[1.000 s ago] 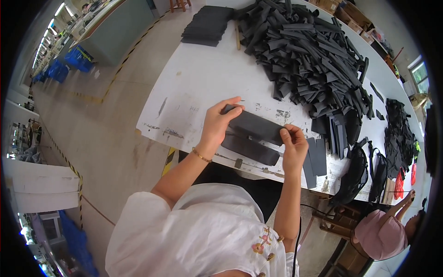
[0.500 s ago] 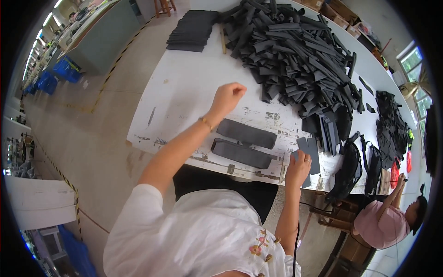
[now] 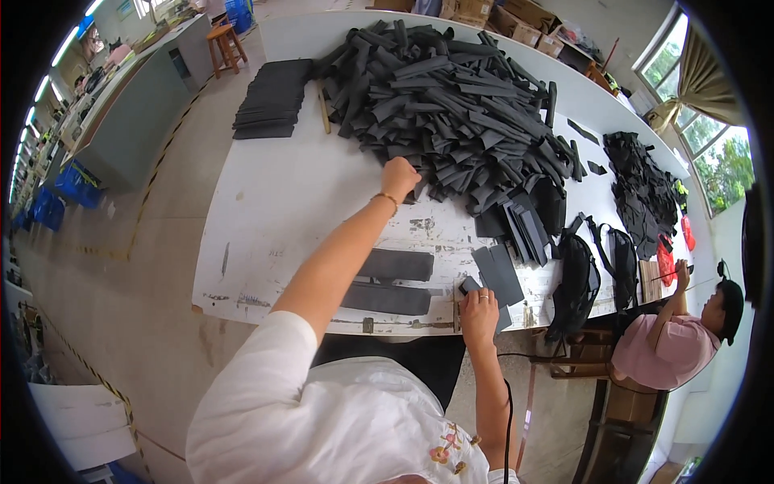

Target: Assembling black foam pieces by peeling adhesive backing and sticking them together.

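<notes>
At the near left edge of a big heap of black flat strips (image 3: 451, 105), my left hand (image 3: 401, 177) is closed, and a black strip (image 3: 413, 196) shows beneath its fingers. My right hand (image 3: 479, 316) is low over the table's near edge, its fingers closed around a small dark grey piece (image 3: 468, 284); how far that piece runs under the palm is hidden. Just beyond this hand lie flat dark grey panels (image 3: 498, 274). Between my arms two long dark strips lie side by side, a far one (image 3: 397, 264) and a near one (image 3: 391, 298), partly covered by my left forearm.
A neat black stack (image 3: 272, 97) and a thin wooden stick (image 3: 324, 109) lie on the white table (image 3: 266, 202) at far left. Black bags (image 3: 576, 274) and a dark cloth heap (image 3: 642, 189) are at right. A person in pink (image 3: 665, 347) sits near the right edge.
My left hand has reached forward from above the bare tabletop to the heap's edge. My right hand stays by the grey panels. The whole view has shifted as my head moved.
</notes>
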A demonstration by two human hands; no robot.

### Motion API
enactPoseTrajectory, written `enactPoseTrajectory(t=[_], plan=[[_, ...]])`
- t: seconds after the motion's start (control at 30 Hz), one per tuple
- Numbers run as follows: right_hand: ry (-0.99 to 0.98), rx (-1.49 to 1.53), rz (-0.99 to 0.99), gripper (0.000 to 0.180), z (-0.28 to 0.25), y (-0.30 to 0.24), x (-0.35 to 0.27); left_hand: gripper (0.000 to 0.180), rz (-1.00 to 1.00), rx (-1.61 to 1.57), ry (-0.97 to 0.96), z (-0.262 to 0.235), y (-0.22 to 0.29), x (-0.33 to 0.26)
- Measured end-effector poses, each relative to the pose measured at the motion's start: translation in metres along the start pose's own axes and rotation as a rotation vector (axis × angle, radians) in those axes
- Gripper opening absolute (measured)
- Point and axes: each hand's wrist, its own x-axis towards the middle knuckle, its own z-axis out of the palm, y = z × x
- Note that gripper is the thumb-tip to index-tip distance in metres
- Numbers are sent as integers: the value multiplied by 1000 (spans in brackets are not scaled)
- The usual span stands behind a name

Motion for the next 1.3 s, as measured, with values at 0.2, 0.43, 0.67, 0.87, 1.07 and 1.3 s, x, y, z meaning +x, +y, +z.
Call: enactPoseTrajectory(t=[0.2,0.43,0.67,0.87,1.07,1.3], plan=[[359,127,40,13,-25,-1,27,19,-388,-489,-287,-72,4,-30],[284,749,262,12,-37,-36,70,25,-500,-1203,-402,-127,16,-112],[81,790,-50,36,-64,-91,66,17,-586,-1478,-145,-131,34,-156],[195,781,-6,46,-82,-107,75,19,-560,-1415,-176,-127,43,-168],[309,642,-94,41,-73,-102,78,23,-577,-1441,-297,-120,51,-179],[299,619,-102,34,-75,-97,78,25,-554,-1517,-411,-121,48,-181]])
